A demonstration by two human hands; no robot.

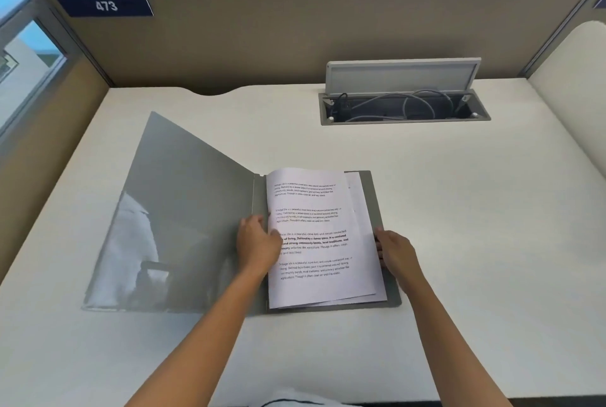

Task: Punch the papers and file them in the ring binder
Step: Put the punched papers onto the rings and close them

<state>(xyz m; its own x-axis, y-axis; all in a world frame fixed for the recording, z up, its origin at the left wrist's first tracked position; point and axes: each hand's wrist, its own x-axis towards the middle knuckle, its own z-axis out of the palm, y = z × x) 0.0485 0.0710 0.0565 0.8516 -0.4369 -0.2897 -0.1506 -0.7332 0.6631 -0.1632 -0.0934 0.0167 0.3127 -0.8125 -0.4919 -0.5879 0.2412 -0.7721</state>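
Note:
A grey binder (183,226) lies open on the desk, its glossy front cover spread flat to the left. On its right half rests a small stack of white printed papers (314,242), the sheets slightly fanned at the right and bottom edges. My left hand (259,242) presses on the stack's left edge near the binder's spine, fingers bent. My right hand (395,251) holds the stack's right edge, fingertips tucked at the sheets. The binder's rings are hidden under the papers. No hole punch is in view.
The cream desk (459,259) is enclosed by tan cubicle partitions (262,39). An open cable tray (403,106) with its lid raised sits at the back right. A rounded cream panel (574,85) rises at the right edge. Plants stand behind the partition.

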